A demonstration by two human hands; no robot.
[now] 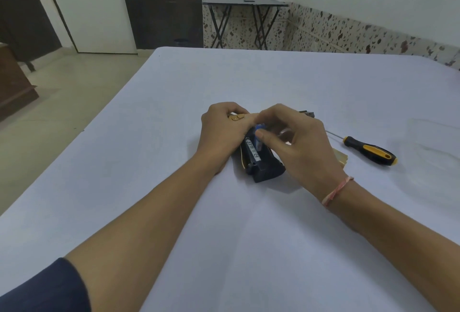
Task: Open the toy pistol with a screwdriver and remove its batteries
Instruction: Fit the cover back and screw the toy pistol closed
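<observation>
Battery step: my left grip [221, 132] clamps the toy pistol [263, 168], and my right grip [298, 147] pinches a blue battery [258, 135]. Next, tug it straight out.

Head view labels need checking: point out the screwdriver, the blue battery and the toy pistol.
screwdriver [373, 153], head view, black and yellow handle.
blue battery [258, 127], head view, its exposed upper end.
toy pistol [266, 171], head view, dark grip base.
</observation>
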